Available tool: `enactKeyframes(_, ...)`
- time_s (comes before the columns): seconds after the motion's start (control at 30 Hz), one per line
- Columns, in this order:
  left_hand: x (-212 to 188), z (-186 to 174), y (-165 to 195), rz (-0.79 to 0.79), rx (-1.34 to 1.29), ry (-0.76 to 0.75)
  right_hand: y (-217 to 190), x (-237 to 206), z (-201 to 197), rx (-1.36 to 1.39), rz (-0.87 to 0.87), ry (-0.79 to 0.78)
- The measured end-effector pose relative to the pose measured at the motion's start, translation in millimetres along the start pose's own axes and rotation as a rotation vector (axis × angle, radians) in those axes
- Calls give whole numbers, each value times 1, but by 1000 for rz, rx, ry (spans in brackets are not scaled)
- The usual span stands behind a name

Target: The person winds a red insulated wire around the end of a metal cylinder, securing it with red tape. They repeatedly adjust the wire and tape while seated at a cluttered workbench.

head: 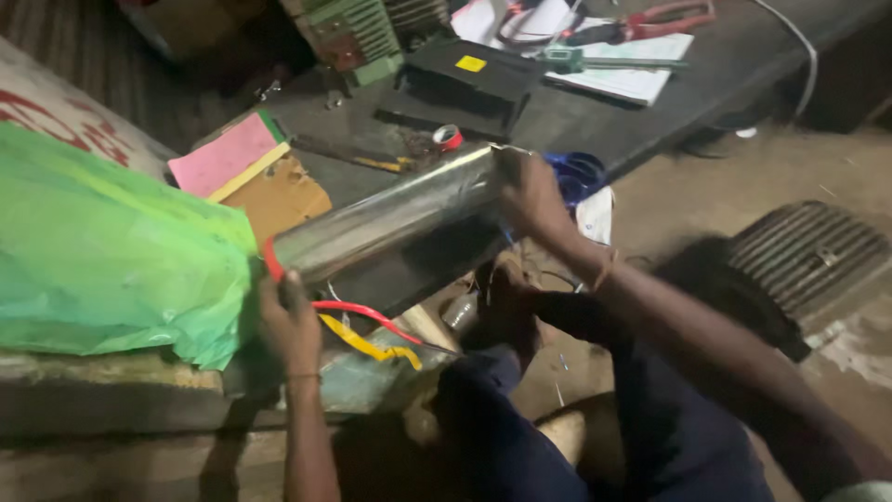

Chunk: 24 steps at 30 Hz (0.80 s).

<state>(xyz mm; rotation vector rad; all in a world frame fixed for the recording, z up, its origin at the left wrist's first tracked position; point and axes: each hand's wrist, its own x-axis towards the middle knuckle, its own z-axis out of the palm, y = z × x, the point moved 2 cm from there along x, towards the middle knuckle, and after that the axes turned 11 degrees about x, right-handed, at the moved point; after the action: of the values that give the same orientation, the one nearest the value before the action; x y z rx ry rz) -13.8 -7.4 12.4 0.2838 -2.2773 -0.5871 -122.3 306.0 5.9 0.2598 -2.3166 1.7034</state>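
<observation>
Landmark: steel tube (390,218), lying slanted across the bench (595,112) edge, shiny, low end at left, high end at right.

Far left of the tube, a green plastic bag (102,251) is seen bulging; its contents cannot be told. The tube's low end is met by the bag's edge. Just above the tube's left part, a pink pad (223,153) and brown card (279,195) are laid on the bench.

At the tube's low end, the left hand (290,325) is closed around red wire (358,311) where it leaves the tube; the fingers are curled on the wire and the tube's underside. A yellow wire (372,346) is seen just below the red one, running right, under the tube.

Above the tube's middle, a black box (465,84) with a yellow sticker is set on the bench; a small red tape roll (448,138) lies between box and tube. A green finned unit (358,37) stands behind the box.

At the tube's high end, the right hand (530,195) is clamped over the open mouth, palm against the rim. Hands are held well apart, one at each end. A blue tub (576,175) is partly hidden just right of that hand; contents not visible.

Beyond the tube's right end, papers (623,79) with red-handled pliers (650,19) are lying on the bench. Well right of the tube, on the floor, a ribbed motor housing (808,260) is placed.
</observation>
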Motion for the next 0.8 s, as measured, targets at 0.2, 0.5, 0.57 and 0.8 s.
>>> enactKeyframes(0.2, -55, -37, -7, -166, -21, -58, -40, 54, 27, -316, -262, 15)
enactKeyframes(0.5, -122, -38, -7, -557, -323, -113, -102, 106, 138, -445, -306, 62)
enactKeyframes(0.57, -144, -38, 4, -569, -284, -121, -112, 103, 167, -347, -164, -93)
enactKeyframes(0.8, -122, 3, 60, -52, -187, -69, -159, 105, 249, -361, -523, -394)
